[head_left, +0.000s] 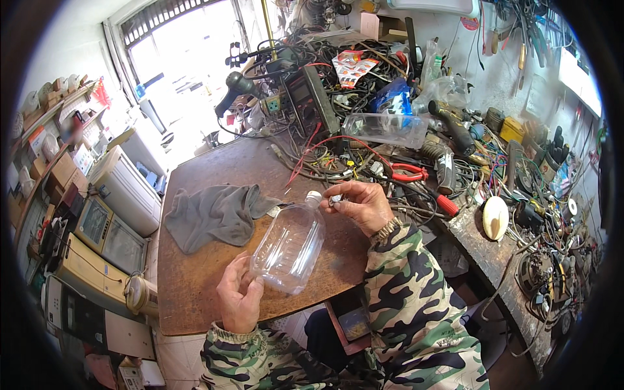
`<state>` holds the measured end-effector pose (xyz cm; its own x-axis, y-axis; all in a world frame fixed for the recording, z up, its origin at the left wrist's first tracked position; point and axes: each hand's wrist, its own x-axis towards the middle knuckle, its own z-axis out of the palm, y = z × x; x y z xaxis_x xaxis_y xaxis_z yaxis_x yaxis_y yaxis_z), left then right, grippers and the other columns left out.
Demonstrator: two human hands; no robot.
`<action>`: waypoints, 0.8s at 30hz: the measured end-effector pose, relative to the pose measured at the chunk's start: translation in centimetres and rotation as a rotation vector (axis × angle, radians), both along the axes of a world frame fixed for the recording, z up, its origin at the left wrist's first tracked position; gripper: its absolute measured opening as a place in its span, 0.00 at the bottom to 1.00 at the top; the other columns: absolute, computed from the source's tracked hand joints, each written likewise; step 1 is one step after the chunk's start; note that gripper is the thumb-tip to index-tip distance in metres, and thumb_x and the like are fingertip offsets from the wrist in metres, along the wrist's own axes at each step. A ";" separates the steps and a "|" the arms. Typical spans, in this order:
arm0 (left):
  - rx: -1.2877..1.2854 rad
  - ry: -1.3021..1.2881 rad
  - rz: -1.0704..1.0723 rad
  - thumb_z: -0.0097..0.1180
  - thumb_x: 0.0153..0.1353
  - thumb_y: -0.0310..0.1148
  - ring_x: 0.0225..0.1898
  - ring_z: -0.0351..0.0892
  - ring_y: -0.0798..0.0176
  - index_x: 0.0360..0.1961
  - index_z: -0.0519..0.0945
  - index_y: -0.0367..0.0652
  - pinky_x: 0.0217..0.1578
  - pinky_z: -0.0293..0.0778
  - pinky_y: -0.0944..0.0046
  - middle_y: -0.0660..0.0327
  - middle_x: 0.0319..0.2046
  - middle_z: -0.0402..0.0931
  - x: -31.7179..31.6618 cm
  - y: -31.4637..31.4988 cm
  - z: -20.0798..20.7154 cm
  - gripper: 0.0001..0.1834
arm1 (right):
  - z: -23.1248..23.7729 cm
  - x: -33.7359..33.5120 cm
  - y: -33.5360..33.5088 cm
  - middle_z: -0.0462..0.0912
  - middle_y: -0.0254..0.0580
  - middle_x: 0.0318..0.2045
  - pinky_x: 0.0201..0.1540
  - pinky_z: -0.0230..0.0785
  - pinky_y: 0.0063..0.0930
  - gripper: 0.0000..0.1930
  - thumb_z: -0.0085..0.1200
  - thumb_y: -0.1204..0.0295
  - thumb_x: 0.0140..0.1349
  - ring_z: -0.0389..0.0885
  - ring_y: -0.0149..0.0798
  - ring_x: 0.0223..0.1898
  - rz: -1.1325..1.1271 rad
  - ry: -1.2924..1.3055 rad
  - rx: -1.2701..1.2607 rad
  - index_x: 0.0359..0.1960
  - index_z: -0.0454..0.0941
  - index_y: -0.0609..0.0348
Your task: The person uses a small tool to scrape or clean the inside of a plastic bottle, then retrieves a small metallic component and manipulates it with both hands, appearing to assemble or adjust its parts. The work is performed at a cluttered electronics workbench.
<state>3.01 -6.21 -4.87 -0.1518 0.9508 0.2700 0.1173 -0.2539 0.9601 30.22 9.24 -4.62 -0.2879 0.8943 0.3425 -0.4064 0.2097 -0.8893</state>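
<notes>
Left hand (239, 298) is partly closed, with its thumb and fingers curled at the bottom corner of a clear bottle (289, 244), and it holds the bottle there. Right hand (365, 207) is at the other end, beside the neck; its thumb and forefinger are pinched together upon a small shiny piece (335, 200), which looks silvery, but its exact shape is too small to tell. Whether this hand also touches the bottle, I cannot tell. The bottle is of transparent plastic, wide in its body and rounded at its shoulders, and it narrows to a short neck with a white cap (314, 195). Bright streaks of light run along its wall, and the brown of the wooden surface (214, 286) shows through it. It is tilted, with the base toward the person and the neck away and to the right, over the near part of the surface; I cannot tell if it rests fully on it. A crumpled grey cloth (218, 218) lies to its left, and red-handled pliers (408, 173) lie beyond the right hand, among tangled cables (312, 170).
</notes>
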 end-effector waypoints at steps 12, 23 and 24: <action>0.011 0.006 0.012 0.52 0.59 0.18 0.57 0.77 0.59 0.63 0.67 0.25 0.59 0.72 0.62 0.47 0.57 0.74 -0.1 0.1 -0.2 0.28 | 0.6 0.3 -0.6 0.85 0.54 0.42 0.48 0.81 0.31 0.13 0.55 0.88 0.62 0.86 0.40 0.41 0.094 0.184 -0.030 0.48 0.77 0.74; 0.020 0.000 -0.002 0.52 0.60 0.18 0.56 0.77 0.60 0.63 0.66 0.25 0.57 0.72 0.63 0.49 0.56 0.74 -0.1 0.1 -0.2 0.28 | 0.4 0.5 -0.4 0.83 0.55 0.45 0.49 0.83 0.34 0.15 0.57 0.90 0.60 0.87 0.46 0.45 0.101 0.316 -0.117 0.49 0.77 0.73; 0.022 0.005 -0.002 0.52 0.60 0.18 0.56 0.77 0.60 0.63 0.66 0.25 0.57 0.73 0.63 0.50 0.56 0.74 -0.1 0.1 -0.3 0.28 | 0.4 0.5 -0.4 0.83 0.55 0.45 0.49 0.83 0.34 0.15 0.57 0.90 0.60 0.87 0.46 0.46 0.090 0.307 -0.115 0.49 0.77 0.73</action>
<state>2.90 -6.10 -5.13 -0.1489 0.9450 0.2914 0.1212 -0.2750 0.9538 30.70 8.88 -4.22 -0.2669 0.9077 0.3239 -0.6713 0.0660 -0.7383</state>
